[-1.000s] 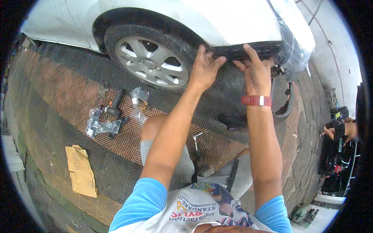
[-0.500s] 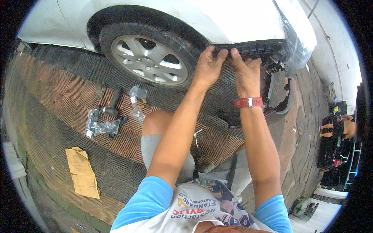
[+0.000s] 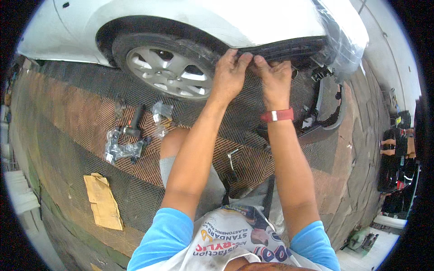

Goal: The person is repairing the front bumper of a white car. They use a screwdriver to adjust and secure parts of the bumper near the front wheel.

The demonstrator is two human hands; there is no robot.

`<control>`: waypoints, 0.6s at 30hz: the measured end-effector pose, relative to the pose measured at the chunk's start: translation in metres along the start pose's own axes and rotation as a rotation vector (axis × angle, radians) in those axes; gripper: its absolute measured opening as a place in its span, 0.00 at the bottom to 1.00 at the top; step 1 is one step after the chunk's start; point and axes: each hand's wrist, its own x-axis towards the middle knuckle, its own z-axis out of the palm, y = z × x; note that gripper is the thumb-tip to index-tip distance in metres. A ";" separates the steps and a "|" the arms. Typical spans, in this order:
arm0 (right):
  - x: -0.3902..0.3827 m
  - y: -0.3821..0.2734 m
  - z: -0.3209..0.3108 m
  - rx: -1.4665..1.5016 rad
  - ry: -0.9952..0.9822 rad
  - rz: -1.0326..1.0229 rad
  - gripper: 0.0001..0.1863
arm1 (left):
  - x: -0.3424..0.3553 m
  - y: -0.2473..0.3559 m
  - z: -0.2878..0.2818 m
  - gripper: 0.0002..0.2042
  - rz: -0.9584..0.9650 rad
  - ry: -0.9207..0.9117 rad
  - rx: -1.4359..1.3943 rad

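A white car (image 3: pixel 271 22) fills the top, its front wheel (image 3: pixel 169 72) at upper left. Under the fender's lower edge, just right of the tyre, runs a strip of black plastic liner (image 3: pixel 294 49). My left hand (image 3: pixel 228 79) grips the liner's edge beside the tyre, fingers bent and thumb pointing up. Close on its right, my right hand (image 3: pixel 276 83) is on the same edge, thumb raised and the other fingers curled. Its wrist wears a red watch (image 3: pixel 282 114). Some fingertips are hidden behind the plastic.
A dark bumper piece (image 3: pixel 332 122) lies on the floor at right. Clear film (image 3: pixel 346 54) covers the car's corner. On the ridged mat rest a cordless drill (image 3: pixel 132 128), plastic-wrapped parts (image 3: pixel 122 149), a metal hand tool (image 3: pixel 231 160) and brown cardboard (image 3: pixel 103 201). A person (image 3: pixel 400 144) is at far right.
Both hands have shifted slightly left along the liner, showing more of it right of my right hand. The whole view has also moved a little.
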 end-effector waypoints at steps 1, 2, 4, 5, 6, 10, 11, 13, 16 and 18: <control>-0.002 0.001 0.002 -0.062 0.033 -0.008 0.27 | -0.004 0.009 0.002 0.14 -0.017 0.022 0.059; -0.003 0.002 0.003 -0.125 0.067 -0.014 0.27 | -0.008 0.018 0.009 0.13 -0.069 0.102 0.026; -0.002 0.004 0.006 -0.114 0.074 -0.044 0.27 | -0.006 0.014 0.009 0.12 -0.078 0.094 0.081; -0.003 0.004 0.006 -0.118 0.093 -0.043 0.26 | -0.006 0.011 0.010 0.12 -0.082 0.090 0.108; -0.005 -0.002 0.009 -0.125 0.111 -0.040 0.24 | -0.006 0.012 0.014 0.12 -0.031 0.137 0.005; -0.005 0.000 0.014 -0.077 0.194 -0.041 0.24 | -0.005 0.021 0.015 0.12 -0.083 0.073 0.001; -0.004 0.000 0.012 -0.099 0.169 -0.044 0.25 | -0.006 0.019 0.016 0.11 -0.082 0.074 -0.042; -0.003 0.000 0.013 -0.132 0.112 -0.049 0.26 | -0.003 0.010 0.012 0.11 -0.074 0.080 -0.116; -0.011 -0.008 0.006 -0.030 0.112 0.014 0.36 | -0.006 0.005 0.006 0.14 -0.163 -0.021 -0.338; -0.021 -0.021 0.013 0.061 0.199 0.077 0.42 | -0.014 0.012 0.004 0.20 -0.137 -0.042 -0.485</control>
